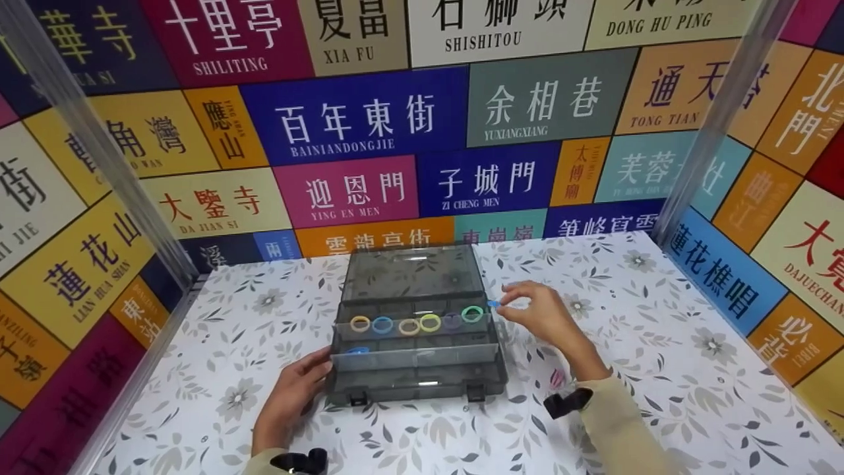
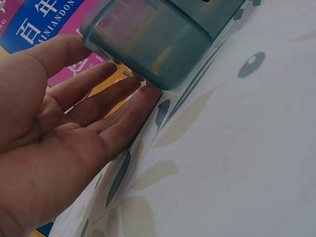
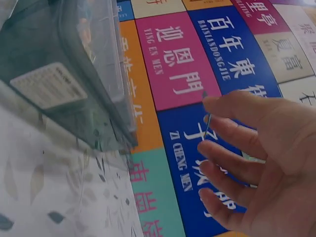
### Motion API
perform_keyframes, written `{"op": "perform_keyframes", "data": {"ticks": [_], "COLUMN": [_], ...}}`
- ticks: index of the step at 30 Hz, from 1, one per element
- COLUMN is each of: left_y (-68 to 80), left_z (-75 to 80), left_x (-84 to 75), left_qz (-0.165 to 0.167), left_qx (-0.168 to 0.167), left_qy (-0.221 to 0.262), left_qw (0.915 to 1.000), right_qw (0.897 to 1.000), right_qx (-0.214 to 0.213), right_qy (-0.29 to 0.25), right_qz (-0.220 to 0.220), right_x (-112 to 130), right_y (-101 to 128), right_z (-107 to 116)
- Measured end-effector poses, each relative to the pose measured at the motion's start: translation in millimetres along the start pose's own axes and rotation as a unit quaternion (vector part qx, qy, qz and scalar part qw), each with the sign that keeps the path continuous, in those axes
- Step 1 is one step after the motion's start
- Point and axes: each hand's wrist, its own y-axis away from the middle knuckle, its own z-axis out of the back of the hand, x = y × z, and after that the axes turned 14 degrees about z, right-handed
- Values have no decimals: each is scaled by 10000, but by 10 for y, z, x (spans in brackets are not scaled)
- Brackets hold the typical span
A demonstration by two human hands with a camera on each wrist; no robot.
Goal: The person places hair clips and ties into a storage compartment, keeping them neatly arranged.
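Observation:
A see-through dark grey plastic case [image 1: 419,377] stands on the table with its lid [image 1: 414,274] raised at the back. Coloured rings stand in a row in its tray, among them an orange ring [image 1: 361,323], a yellow ring [image 1: 430,322] and a green ring [image 1: 472,315]. Farther forward in the case lies a blue piece [image 1: 357,351]. With fingertips against the case's left side, my left hand [image 1: 297,389] lies fairly straight. Just right of the case, my right hand [image 1: 541,316] pinches a small blue piece [image 1: 493,303] between thumb and finger; its exact kind is unclear.
A white leaf-patterned cloth [image 1: 231,356] covers the table. Behind it stands a wall of coloured signs [image 1: 356,119], with clear posts at both corners. A small pink striped thing [image 1: 557,378] lies by my right wrist. The case's side bears a white label [image 3: 49,85].

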Motion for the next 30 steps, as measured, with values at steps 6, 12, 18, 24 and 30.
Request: {"op": "perform_keyframes", "data": {"ticks": [6, 12, 18, 24, 30], "left_y": [6, 25, 19, 6, 14], "left_z": [6, -8, -7, -4, 2], "left_x": [-1, -9, -8, -14, 2], "left_qz": [-87, -176, -124, -6, -31], "left_qx": [-12, 7, -30, -92, 33], "left_qy": [-14, 27, 37, 41, -1], "left_qw": [10000, 9998, 9999, 9999, 10000], "right_qw": [9984, 9955, 9918, 9882, 9852], "right_qx": [483, 782, 918, 1176, 1325], "right_qy": [-132, -215, -134, 22, -75], "right_qz": [270, 481, 881, 981, 1081], "right_x": [140, 312, 472, 616, 689], "right_y": [-193, -371, -538, -691, -792], "right_z": [-190, -377, -562, -698, -883]}}
